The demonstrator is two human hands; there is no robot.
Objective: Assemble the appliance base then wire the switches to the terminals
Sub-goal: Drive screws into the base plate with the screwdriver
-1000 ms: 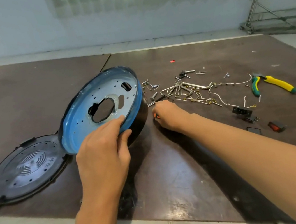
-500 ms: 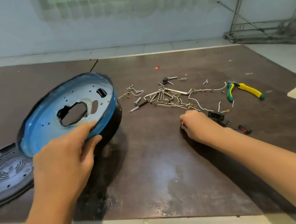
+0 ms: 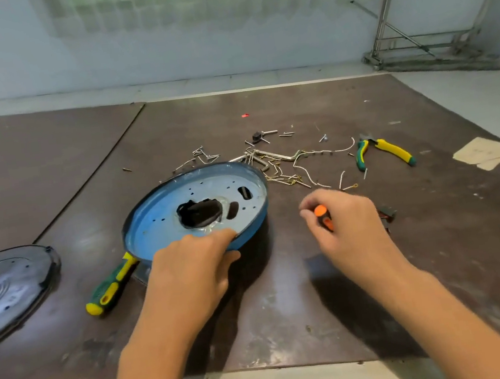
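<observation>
1. The round blue-lined metal appliance base (image 3: 163, 219) lies on the dark brown table (image 3: 442, 259), blue face up.
2. The left hand (image 3: 189, 270) is at the base's 6 o'clock. It grips the near rim, fingers over the edge, thumb outside.
3. The right hand (image 3: 346, 227), at 3 o'clock and apart from the base, is curled round an orange-handled small tool (image 3: 322, 216).
4. A green-and-yellow-handled screwdriver (image 3: 112, 285) lies at 8 o'clock, its tip end hidden under the rim.
5. A black round plastic cover (image 3: 7, 285) lies at 9 o'clock, apart.
6. Loose silver screws and wires (image 3: 274, 167) lie at 1 o'clock.
7. Green-and-yellow pliers (image 3: 387, 152) lie at 2 o'clock, well apart.
</observation>
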